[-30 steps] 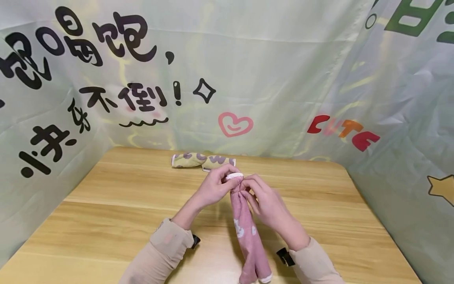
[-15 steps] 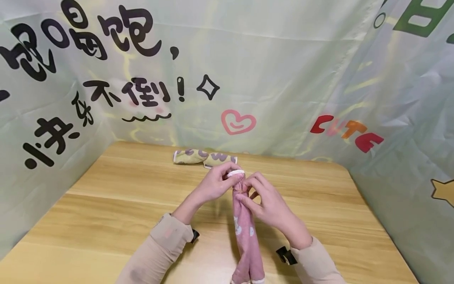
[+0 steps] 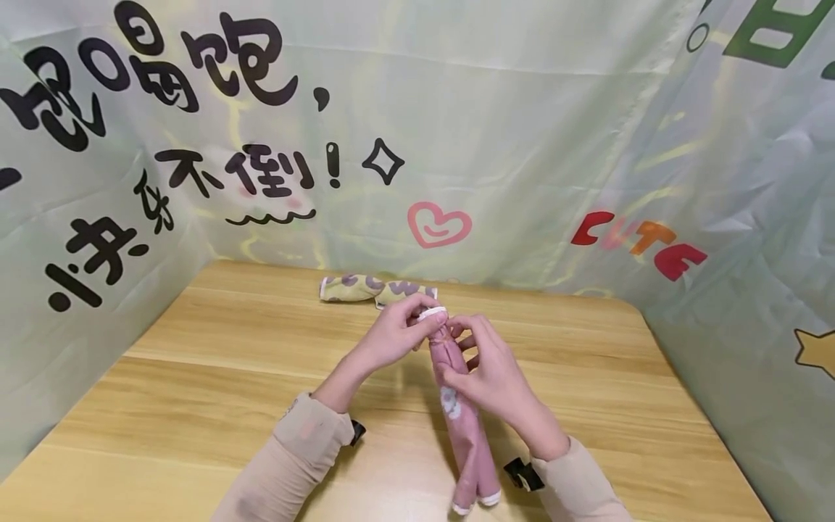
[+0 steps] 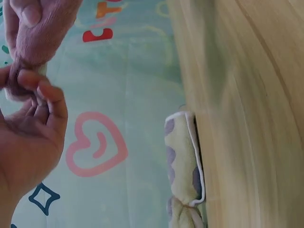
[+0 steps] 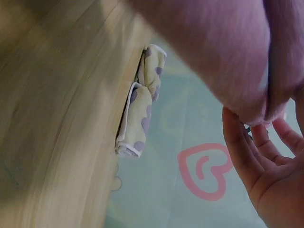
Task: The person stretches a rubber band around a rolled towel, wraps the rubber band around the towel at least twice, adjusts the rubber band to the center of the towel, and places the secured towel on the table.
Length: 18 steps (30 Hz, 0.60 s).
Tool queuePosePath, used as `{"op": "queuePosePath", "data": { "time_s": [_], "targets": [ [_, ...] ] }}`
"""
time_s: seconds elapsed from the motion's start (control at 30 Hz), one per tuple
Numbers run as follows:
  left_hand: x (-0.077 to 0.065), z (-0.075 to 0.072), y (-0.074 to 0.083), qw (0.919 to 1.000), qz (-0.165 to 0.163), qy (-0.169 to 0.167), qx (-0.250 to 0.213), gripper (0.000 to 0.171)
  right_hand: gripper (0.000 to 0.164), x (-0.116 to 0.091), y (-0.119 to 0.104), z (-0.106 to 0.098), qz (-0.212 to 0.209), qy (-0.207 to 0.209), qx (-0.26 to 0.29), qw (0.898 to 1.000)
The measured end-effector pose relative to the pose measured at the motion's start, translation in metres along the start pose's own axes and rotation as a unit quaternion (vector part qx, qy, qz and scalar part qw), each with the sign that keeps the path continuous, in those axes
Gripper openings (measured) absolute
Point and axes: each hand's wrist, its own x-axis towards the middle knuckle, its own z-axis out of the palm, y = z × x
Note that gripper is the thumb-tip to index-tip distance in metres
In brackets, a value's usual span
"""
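A pink towel [image 3: 464, 435] with white edging and pale printed figures hangs as a long rolled shape, doubled so two ends point down. It is cinched near its top, where a thin orange-brown line shows. My left hand [image 3: 391, 337] grips the white-edged top end between thumb and fingers. Just below, my right hand [image 3: 499, 373] holds the towel, thumb on its front and fingers at its right side by the cinch. In the left wrist view, curled fingers of my left hand [image 4: 35, 128] hold the gathered end. The right wrist view shows the towel [image 5: 228, 47] close up.
Behind the hands, a yellow towel [image 3: 352, 288] with purple-grey shapes lies rolled and cinched in the middle at the table's back edge. The wooden table [image 3: 215, 391] is enclosed by printed cloth walls [image 3: 522, 145]. Each sleeve cuff has a black piece [image 3: 524, 475] near it.
The towel's lower ends have swung right and lifted since half a second ago. My right thumb sits lower on the towel, with the fingers spread wider. The left hand keeps its grip.
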Motion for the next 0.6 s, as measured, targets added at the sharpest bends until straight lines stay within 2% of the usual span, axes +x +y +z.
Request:
{"op": "queuePosePath", "data": {
  "time_s": [0.13, 0.23, 0.33, 0.4, 0.5, 0.6],
  "targets": [
    [0.000, -0.006, -0.002, 0.9987, 0.022, -0.039, 0.024, 0.030, 0.062, 0.000, 0.002, -0.002, 0.026, 0.004, 0.038, 0.999],
    [-0.001, -0.010, -0.003, 0.9969, 0.043, -0.057, 0.032, 0.033, 0.061, -0.001, 0.002, -0.003, 0.030, -0.009, 0.070, 0.997],
    [-0.001, -0.011, -0.004, 0.9962, 0.061, -0.059, 0.017, 0.029, 0.057, -0.001, 0.001, -0.002, 0.030, -0.023, 0.098, 0.994],
    [-0.001, -0.012, -0.004, 0.9963, 0.072, -0.047, 0.010, 0.025, 0.051, -0.001, 0.001, -0.002, 0.028, -0.021, 0.106, 0.994],
    [-0.002, -0.012, -0.003, 0.9962, 0.084, -0.025, 0.006, 0.021, 0.036, 0.000, 0.002, -0.001, -0.011, 0.009, 0.089, 0.996],
    [-0.002, -0.012, -0.001, 0.9956, 0.091, -0.021, 0.007, 0.019, 0.024, 0.002, 0.004, 0.001, -0.096, 0.052, 0.043, 0.993]
  ]
}}
